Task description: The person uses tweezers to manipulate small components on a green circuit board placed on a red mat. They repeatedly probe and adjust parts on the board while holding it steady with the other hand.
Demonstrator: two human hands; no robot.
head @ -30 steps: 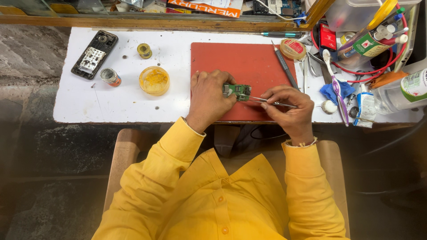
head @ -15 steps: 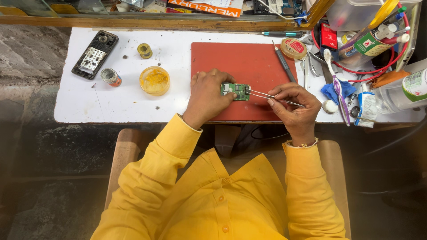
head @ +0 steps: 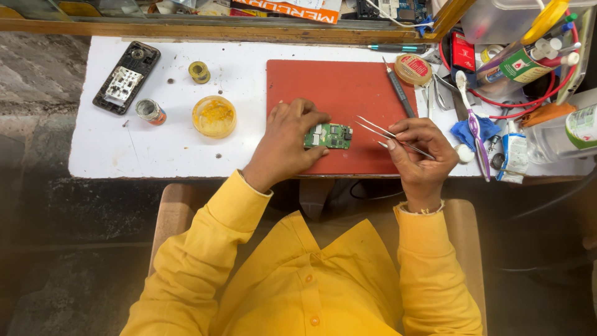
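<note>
Tweezers (head: 388,135) are drawn slightly back from the green circuit board (head: 328,135), pinched in the right hand (head: 421,152); the board is best kept pinned flat on the red mat (head: 339,84) by the left hand (head: 287,144).

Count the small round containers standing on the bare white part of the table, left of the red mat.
3: a yellow tub nearest the mat, a small tin beside the opened phone, a yellow roll farther back. Clutter at right may hide more.

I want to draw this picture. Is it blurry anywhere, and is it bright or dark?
Head view: the white table and red mat are evenly bright and sharp; the green circuit board, left hand and right hand with tweezers are crisp; the floor around is dim.
</note>
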